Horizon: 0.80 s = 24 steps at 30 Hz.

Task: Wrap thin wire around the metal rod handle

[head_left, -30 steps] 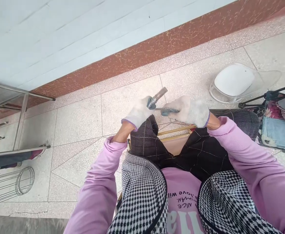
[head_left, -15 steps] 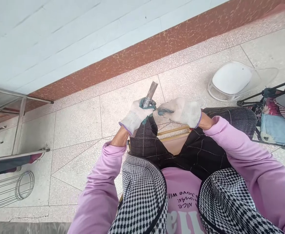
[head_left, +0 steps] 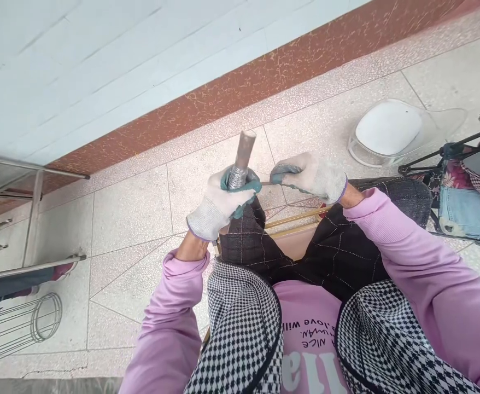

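Note:
My left hand (head_left: 219, 201), in a white glove with green fingertips, is closed around a metal rod (head_left: 242, 153) that stands nearly upright. A coil of thin wire (head_left: 236, 177) is wound round the rod just above my fingers. My right hand (head_left: 311, 176), gloved the same way, pinches the free end of that wire, which runs taut from the coil to my fingertips. Both hands are over my knees in dark checked trousers.
A clear plastic dish with a white lid (head_left: 390, 130) lies on the tiled floor at the right. A metal frame (head_left: 30, 219) and a wire basket (head_left: 22, 323) stand at the left. A dark stand with fabric (head_left: 465, 186) sits at the far right. Gold rods (head_left: 293, 223) lie below my hands.
The rod has swung from tilted to the right to nearly upright. My left hand has turned and shifted slightly down-left; my right hand rose a little, keeping hold of the wire.

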### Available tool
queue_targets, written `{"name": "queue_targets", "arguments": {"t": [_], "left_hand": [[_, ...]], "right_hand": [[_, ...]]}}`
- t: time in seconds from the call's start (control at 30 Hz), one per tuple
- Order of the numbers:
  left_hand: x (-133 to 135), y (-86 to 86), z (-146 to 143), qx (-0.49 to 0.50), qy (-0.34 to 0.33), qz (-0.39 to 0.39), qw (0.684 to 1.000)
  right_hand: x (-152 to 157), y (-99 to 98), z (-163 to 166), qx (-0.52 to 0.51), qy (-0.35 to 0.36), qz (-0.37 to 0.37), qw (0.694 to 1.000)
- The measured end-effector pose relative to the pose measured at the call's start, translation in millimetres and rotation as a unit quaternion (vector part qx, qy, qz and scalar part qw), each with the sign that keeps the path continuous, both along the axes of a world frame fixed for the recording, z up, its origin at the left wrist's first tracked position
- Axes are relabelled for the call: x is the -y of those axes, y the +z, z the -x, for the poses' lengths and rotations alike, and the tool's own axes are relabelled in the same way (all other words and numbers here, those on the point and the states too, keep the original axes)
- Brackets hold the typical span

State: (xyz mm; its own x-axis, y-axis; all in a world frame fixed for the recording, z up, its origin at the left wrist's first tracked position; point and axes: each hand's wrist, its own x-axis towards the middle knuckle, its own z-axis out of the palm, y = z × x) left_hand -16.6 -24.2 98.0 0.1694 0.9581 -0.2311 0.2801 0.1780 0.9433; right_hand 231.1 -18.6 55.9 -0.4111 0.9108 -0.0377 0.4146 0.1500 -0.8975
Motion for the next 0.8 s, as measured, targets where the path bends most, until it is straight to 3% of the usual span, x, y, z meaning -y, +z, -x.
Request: {"name": "queue_targets", "arguments": {"t": [0.1, 0.2, 0.33, 0.5, 0.8], "left_hand": [[-4, 2.9, 0, 0.082, 0.019, 0.022, 0.996], [-4, -5.8, 0, 0.155, 0.022, 0.046, 0.987], [-5, -19.5, 3, 0.198, 0.080, -0.003, 0.977], [2, -24.5, 13, 0.183, 0.128, -0.010, 0.975], [3, -19.2, 25, 0.152, 0.147, -0.016, 0.977]], "right_hand": [[2, -3.2, 9, -0.047, -0.019, 0.031, 0.998], [3, -15.8, 11, -0.129, -0.007, 0.107, 0.986], [5, -23.9, 9, -0.239, 0.022, 0.180, 0.954], [10, -11.6, 7, -0.223, 0.032, 0.247, 0.942], [14, -9.8, 8, -0.172, 0.055, 0.245, 0.952]]}}
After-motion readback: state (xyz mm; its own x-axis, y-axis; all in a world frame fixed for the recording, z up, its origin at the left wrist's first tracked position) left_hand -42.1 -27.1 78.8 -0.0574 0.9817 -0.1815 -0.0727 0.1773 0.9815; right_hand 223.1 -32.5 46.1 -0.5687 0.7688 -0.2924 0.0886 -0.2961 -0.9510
